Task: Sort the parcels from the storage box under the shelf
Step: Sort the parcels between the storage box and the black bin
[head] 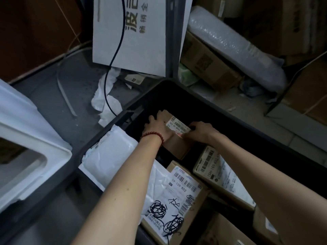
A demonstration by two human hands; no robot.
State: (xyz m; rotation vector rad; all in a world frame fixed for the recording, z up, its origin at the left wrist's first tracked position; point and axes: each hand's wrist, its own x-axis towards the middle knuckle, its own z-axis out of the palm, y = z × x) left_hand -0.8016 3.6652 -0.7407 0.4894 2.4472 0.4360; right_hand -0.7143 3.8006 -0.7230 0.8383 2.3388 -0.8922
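parcels crowd the storage box, left hand and right hand curling fingers round a carton.

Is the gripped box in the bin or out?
In: left hand and right hand grip the box within the bin walls.

In bin, carton between left hand and right hand; mailer left of left hand; box and parcel nearer than both hands
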